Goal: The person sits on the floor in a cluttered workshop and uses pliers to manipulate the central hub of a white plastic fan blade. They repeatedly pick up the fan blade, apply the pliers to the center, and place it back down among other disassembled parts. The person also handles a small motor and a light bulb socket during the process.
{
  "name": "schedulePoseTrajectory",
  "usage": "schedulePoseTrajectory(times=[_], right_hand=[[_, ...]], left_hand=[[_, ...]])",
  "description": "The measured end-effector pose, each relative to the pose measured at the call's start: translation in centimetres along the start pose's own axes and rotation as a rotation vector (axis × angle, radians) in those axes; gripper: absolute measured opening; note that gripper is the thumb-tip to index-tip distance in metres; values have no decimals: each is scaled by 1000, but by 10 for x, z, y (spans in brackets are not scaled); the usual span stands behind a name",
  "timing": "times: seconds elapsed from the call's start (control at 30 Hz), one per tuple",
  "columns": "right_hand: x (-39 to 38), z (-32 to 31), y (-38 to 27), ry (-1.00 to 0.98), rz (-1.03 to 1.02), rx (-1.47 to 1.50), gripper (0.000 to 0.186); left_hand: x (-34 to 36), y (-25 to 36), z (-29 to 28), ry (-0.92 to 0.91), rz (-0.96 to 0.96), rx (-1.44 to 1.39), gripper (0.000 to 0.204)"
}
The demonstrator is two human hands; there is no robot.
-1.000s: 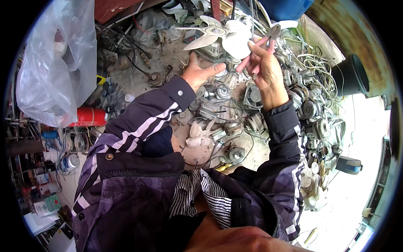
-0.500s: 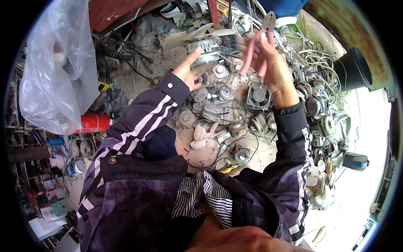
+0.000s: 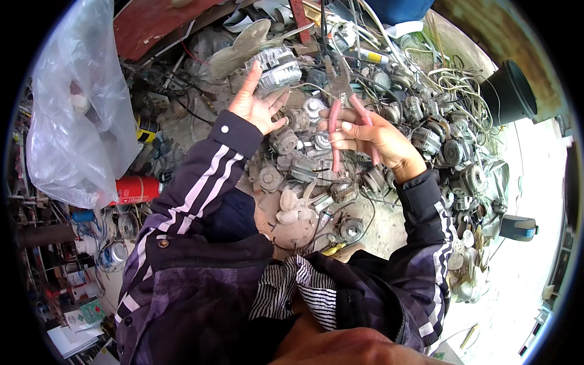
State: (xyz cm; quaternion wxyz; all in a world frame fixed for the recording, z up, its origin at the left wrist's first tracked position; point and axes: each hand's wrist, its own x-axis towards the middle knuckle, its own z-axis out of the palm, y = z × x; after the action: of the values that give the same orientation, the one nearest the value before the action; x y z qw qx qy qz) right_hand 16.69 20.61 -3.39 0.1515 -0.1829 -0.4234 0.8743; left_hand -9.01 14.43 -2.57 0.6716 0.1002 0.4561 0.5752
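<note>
At the upper middle, a dusty fan motor with broad grey blades rests tilted against my left hand. That hand is turned palm up, its thumb along the motor's left side and its fingers at the lower edge. Just to the right, my right hand is closed around pliers with pink handles. Their jaws point up and away from me, a little apart, close to the motor's right side. Below both hands lie several small motors and a pale fan blade wheel.
More motors and a tangle of pale cables cover the right side, near a black bucket. On the left hang a clear plastic bag and, below it, a red cylinder. A blue-grey case stands at far right.
The pliers have come down and left, closer to the motor, and their jaws look more parted. The fan motor has tilted and shifted left with my left hand.
</note>
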Motion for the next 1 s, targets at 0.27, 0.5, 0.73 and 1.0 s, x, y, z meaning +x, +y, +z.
schedulePoseTrajectory(times=[0.27,0.5,0.73,1.0], right_hand=[[12,-7,13,44,12,-284,45],[24,1,23,192,-74,-664,25],[47,-1,43,341,-205,-714,35],[49,-4,44,379,-231,-804,43]], left_hand=[[-3,-2,5,14,-31,-59,95],[0,-6,1,43,-5,-67,94],[4,-23,3,0,-13,0,91],[3,-32,1,44,192,348,97]])
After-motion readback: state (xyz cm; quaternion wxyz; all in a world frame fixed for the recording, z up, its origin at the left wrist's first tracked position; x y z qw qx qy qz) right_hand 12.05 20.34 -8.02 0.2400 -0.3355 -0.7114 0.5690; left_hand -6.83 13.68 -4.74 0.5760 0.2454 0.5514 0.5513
